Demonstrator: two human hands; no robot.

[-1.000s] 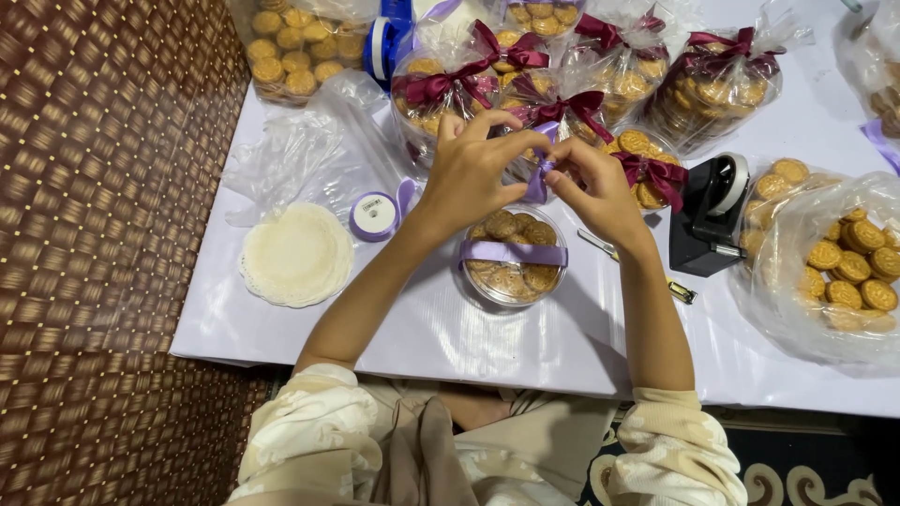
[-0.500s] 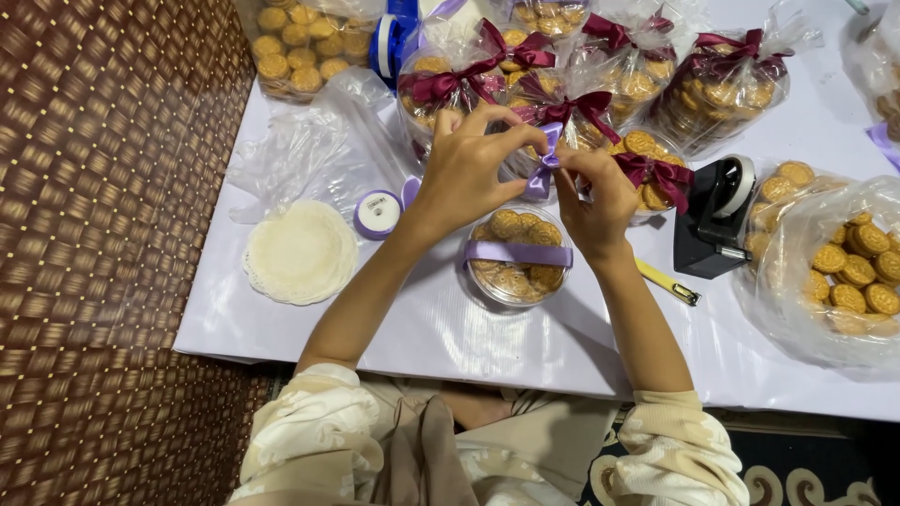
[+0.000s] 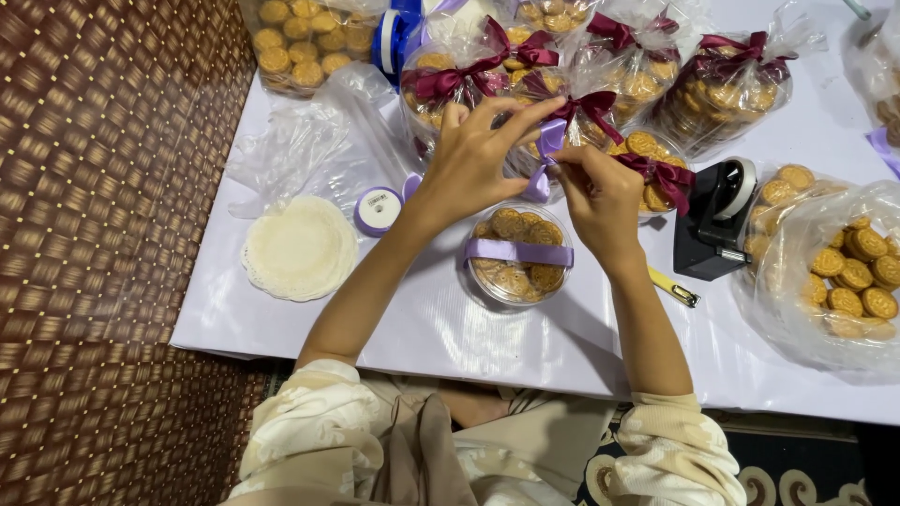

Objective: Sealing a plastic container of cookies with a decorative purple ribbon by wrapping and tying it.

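Fingers [image 3: 525, 117] of both hands are pinching a lilac ribbon [image 3: 547, 141] w/ tips closed tight on it: left hand [image 3: 473, 159] & right hand [image 3: 600, 192] are meeting just above a round clear tub of cookies [image 3: 518, 255]. Tub is sitting on the white table [image 3: 469, 328] btwn the forearms, w/ a lilac band lying across its lid. Ribbon spool [image 3: 379, 210] & stack of white doilies [image 3: 300, 248] are lying to the left, black tape dispenser [image 3: 717, 220] to the right, maroon-bowed cookie bags [image 3: 727, 84] behind.

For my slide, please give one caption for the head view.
Both hands shape a lilac ribbon above a clear tub of cookies on a white table.
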